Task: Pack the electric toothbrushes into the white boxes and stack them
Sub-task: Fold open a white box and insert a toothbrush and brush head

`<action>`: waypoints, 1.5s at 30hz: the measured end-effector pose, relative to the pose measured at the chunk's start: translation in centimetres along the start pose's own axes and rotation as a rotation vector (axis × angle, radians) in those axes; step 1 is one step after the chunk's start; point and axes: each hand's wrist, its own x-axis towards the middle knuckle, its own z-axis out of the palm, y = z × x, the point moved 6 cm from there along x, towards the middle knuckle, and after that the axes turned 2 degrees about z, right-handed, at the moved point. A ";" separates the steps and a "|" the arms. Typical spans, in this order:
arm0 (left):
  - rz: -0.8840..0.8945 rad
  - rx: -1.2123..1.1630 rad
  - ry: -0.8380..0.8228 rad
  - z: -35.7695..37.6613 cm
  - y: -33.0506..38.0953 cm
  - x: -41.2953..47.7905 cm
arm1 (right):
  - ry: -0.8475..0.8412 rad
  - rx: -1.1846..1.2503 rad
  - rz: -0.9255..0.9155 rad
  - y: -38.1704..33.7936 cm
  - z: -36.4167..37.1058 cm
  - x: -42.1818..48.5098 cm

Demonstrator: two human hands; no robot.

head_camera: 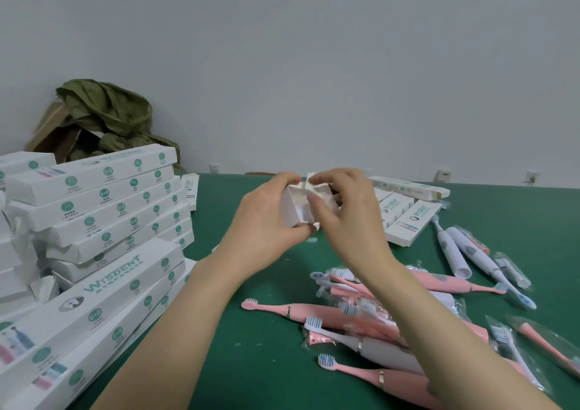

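A: Where is the white box (pixel 290 205) held, and by what?

B: It is held up over the green table (pixel 251 362), at about 12 o'clock from the wearer, between both hands. Its 9 o'clock side is gripped by the left hand (pixel 266 221), with the fingers curled round the wall. The end flaps are pinched from the 3 o'clock side by the right hand (pixel 342 212), and the thumb is laid across the open mouth.

A: How is its long axis laid?

B: It is pointed away toward 12 o'clock, so the open end is turned back to 6 o'clock. Something pale can be made out inside (whether it is a toothbrush cannot be told).

A: What is the coming move judged to turn on?

B: The flaps lie right at the right fingertips, so the closing is probably best done there while the box is steadied by the left. The stack of packed boxes (pixel 94 196) is found at 9 o'clock, and the left hand is the nearer to it.

A: And what is left to pack?

B: Pink electric toothbrushes (pixel 314 311) are strewn at 5 o'clock. White electric toothbrushes (pixel 452 252) are seen at 3 o'clock, and further white cartons (pixel 408 218) at 2 o'clock.
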 end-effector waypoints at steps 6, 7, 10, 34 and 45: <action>0.043 -0.022 -0.056 0.1 0.3 0.0 | -0.136 0.333 0.417 2.5 0.1 0.3; 0.062 -0.029 -0.130 0.7 0.5 0.0 | -0.154 0.313 0.395 2.4 0.4 0.2; 0.108 0.047 -0.284 2.1 0.6 -0.2 | -0.097 0.194 0.333 2.3 0.5 0.2; -0.096 0.111 -0.067 2.0 -2.9 -0.5 | -0.137 0.507 0.427 3.3 3.3 -0.9; -0.049 0.021 -0.022 2.0 -2.2 -0.6 | -0.182 0.081 0.070 1.7 2.7 -1.1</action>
